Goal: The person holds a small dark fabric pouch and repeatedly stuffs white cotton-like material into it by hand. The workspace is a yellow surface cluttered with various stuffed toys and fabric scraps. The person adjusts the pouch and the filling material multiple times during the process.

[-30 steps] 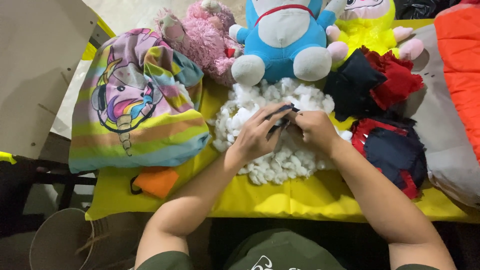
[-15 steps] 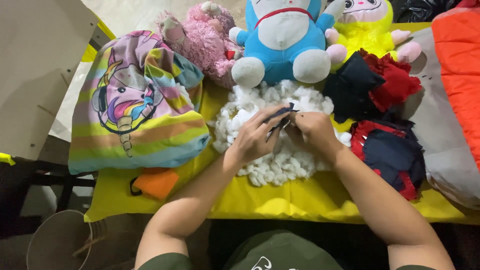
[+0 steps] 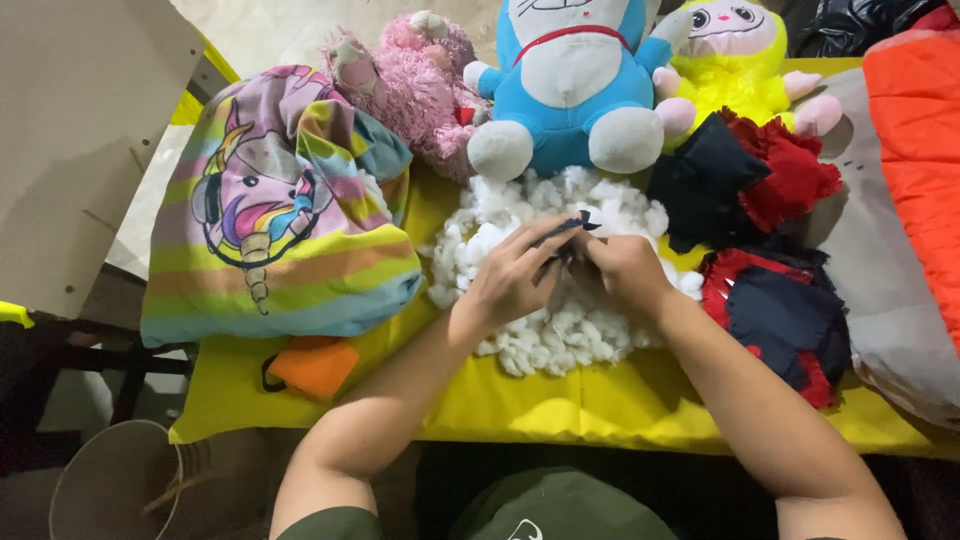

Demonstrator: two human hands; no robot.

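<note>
**Both grips pinched on a small dark piece over the stuffing**

Left grip (image 3: 515,275) and right grip (image 3: 620,270) meeting fingertip to fingertip, closed together on a small dark fabric piece (image 3: 572,228) held just above a heap of white stuffing (image 3: 540,330). Dark piece poking out between and slightly beyond the fingertips; exact shape too small to tell. Stuffing directly beneath both grips, spread on the yellow counter (image 3: 600,405).

Left of the left grip: striped pastel bag with a cartoon unicorn print (image 3: 270,220), lying flat; nearer and below it, a small orange pouch (image 3: 315,365). Beyond the grips: pink plush (image 3: 400,85), blue-and-white plush (image 3: 570,90), yellow plush (image 3: 735,60), in a row touching the far edge of the stuffing. Right of the right grip: red and dark navy fabric pieces (image 3: 780,310) stacked in two piles, then grey cloth (image 3: 880,290) and an orange padded item (image 3: 920,140).
</note>
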